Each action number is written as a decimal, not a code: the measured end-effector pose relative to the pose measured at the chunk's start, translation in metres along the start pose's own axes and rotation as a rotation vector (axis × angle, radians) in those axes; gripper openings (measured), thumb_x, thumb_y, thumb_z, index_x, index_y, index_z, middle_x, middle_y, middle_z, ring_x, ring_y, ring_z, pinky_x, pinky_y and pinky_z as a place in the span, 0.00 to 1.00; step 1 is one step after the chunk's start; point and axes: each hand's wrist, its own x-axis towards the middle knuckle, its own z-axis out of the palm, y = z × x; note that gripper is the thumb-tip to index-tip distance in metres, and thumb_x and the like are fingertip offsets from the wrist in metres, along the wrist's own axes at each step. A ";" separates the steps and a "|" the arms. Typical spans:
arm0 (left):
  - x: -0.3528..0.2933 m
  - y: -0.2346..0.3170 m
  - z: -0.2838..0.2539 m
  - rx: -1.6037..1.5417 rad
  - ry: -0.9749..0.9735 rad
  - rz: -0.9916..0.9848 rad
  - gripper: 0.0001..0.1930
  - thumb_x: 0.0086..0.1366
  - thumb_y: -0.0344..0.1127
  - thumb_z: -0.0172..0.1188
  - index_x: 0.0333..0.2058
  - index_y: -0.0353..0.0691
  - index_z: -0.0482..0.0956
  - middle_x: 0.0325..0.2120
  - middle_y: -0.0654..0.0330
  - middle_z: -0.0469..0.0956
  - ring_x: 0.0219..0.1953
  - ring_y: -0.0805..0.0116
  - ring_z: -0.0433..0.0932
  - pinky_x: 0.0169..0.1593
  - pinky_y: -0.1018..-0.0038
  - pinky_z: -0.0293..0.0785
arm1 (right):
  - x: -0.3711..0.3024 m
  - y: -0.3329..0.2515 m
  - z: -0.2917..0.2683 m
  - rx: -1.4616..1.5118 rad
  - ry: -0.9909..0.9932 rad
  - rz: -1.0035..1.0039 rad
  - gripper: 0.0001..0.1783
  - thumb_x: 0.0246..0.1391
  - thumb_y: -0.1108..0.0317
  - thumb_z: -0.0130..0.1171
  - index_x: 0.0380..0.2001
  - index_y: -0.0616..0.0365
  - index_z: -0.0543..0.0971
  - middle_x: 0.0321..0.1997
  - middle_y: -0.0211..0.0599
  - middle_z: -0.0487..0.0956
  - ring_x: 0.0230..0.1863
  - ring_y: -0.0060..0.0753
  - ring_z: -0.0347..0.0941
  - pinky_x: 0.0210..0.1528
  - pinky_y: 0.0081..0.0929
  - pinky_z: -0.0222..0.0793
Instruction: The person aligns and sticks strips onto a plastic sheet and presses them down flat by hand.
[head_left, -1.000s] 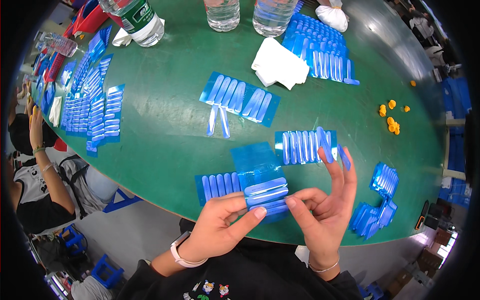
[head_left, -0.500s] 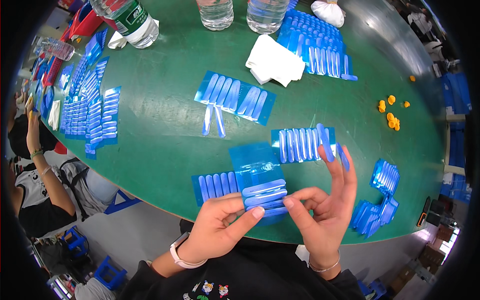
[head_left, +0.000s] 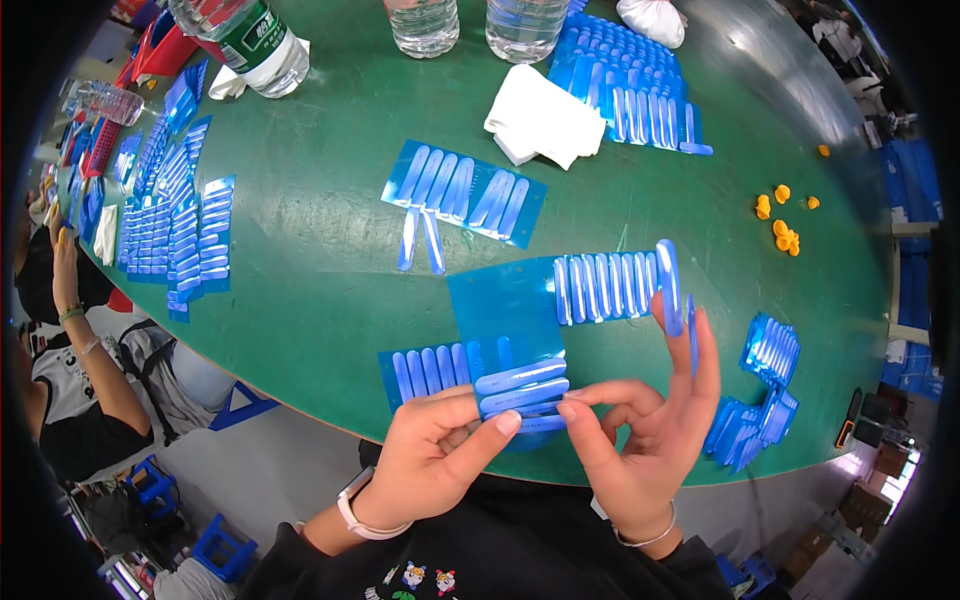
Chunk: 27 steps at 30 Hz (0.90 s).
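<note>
My left hand (head_left: 436,440) pinches the lower left edge of a blue film sheet (head_left: 500,298) that carries a short stack of long, round-ended blue strips (head_left: 522,377). At the right ends of those strips, the thumb and a finger of my right hand (head_left: 640,440) close on one strip. Two more blue strips (head_left: 669,288) stand up from the raised fingertips of that right hand and seem stuck to them. Just behind lies a sheet with a row of upright strips (head_left: 606,288). Beside my left hand rests another strip sheet (head_left: 430,370), partly covered.
Farther back lies a strip sheet (head_left: 465,190) with two strips hanging off it. White folded tissue (head_left: 545,115), a sheet pile (head_left: 625,75) and water bottles (head_left: 525,30) stand beyond. Orange pieces (head_left: 782,235) and more sheets (head_left: 770,350) sit right. A person's arm (head_left: 70,275) shows left.
The held film sheet has shifted slightly left, and its strips tilt a little more. The raised fingers of my right hand have moved slightly right with their strips. Both hands keep their grip.
</note>
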 end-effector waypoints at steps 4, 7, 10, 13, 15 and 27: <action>-0.001 -0.001 0.001 0.038 0.023 0.009 0.11 0.63 0.28 0.54 0.43 0.36 0.78 0.26 0.68 0.74 0.18 0.89 0.55 0.20 0.87 0.50 | -0.008 0.013 -0.004 -0.159 -0.027 -0.236 0.54 0.38 0.83 0.63 0.63 0.62 0.40 0.62 0.59 0.55 0.41 0.31 0.76 0.20 0.07 0.61; 0.000 0.001 0.000 0.055 0.036 -0.020 0.11 0.63 0.27 0.53 0.44 0.33 0.76 0.31 0.64 0.75 0.22 0.88 0.63 0.24 0.88 0.59 | -0.005 0.014 -0.005 -0.363 0.004 -0.380 0.56 0.38 0.81 0.65 0.63 0.63 0.38 0.62 0.58 0.55 0.46 0.36 0.73 0.24 0.12 0.65; 0.001 0.007 0.007 -0.107 0.064 0.028 0.12 0.63 0.26 0.52 0.45 0.30 0.75 0.36 0.60 0.76 0.31 0.83 0.71 0.34 0.86 0.67 | 0.002 0.009 -0.004 -0.256 0.090 -0.320 0.56 0.39 0.78 0.65 0.63 0.61 0.38 0.63 0.58 0.54 0.47 0.38 0.73 0.30 0.16 0.68; 0.001 0.006 0.003 -0.137 0.030 -0.006 0.12 0.64 0.25 0.51 0.45 0.27 0.73 0.40 0.56 0.76 0.40 0.77 0.73 0.43 0.83 0.68 | 0.005 0.004 -0.003 0.068 0.118 -0.076 0.53 0.42 0.78 0.62 0.64 0.57 0.38 0.64 0.57 0.52 0.42 0.36 0.75 0.35 0.19 0.71; 0.001 0.006 0.003 -0.098 0.015 -0.002 0.12 0.64 0.25 0.51 0.45 0.28 0.74 0.39 0.57 0.76 0.37 0.79 0.72 0.40 0.84 0.68 | 0.005 0.003 -0.002 0.314 0.027 0.111 0.52 0.43 0.81 0.60 0.64 0.55 0.39 0.65 0.58 0.50 0.38 0.33 0.76 0.37 0.21 0.73; 0.005 0.007 0.010 -0.011 0.064 -0.060 0.09 0.61 0.30 0.57 0.40 0.34 0.79 0.26 0.67 0.76 0.25 0.88 0.65 0.26 0.88 0.60 | 0.001 0.013 0.002 0.317 -0.026 -0.016 0.54 0.40 0.87 0.57 0.64 0.57 0.36 0.63 0.59 0.51 0.39 0.30 0.74 0.38 0.21 0.73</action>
